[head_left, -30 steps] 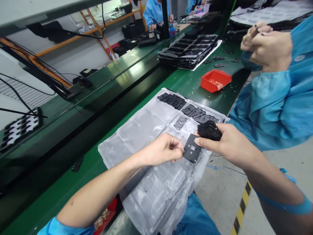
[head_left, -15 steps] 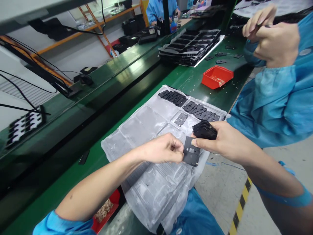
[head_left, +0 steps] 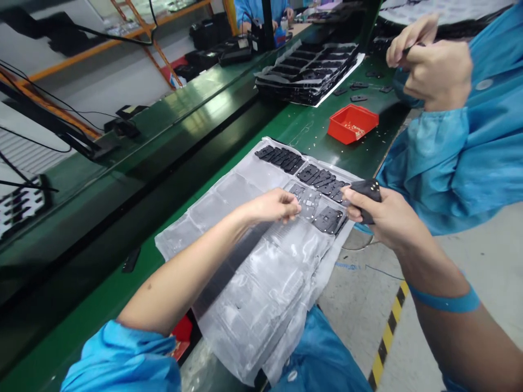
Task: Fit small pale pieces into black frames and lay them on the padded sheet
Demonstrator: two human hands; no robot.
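Note:
My right hand (head_left: 392,218) grips a stack of thin black plates (head_left: 368,197) with small gold-coloured dots on the top one, raised over the right edge of the tray. My left hand (head_left: 281,207) is closed, thumb and fingers pinched, beside a greyish, blurred plate (head_left: 305,201) in the tray; anything between its fingertips is hidden. Both hands are above a pale, film-covered compartment tray (head_left: 229,198). Rows of overlapping black plates (head_left: 281,159) fill its far compartments, and more black plates (head_left: 327,219) lie at its right side.
A red bin (head_left: 352,125) with small pieces stands beyond the tray. Stacked black trays (head_left: 306,73) stand farther back. On the right, a co-worker's hands (head_left: 437,68) hold a small dark thing. One dark piece (head_left: 131,260) lies on the green bench (head_left: 98,310) at left.
My left hand has moved up and away from the plate it was beside in my right hand. The right hand has lifted and turned its stack. More plates now show at the tray's right side.

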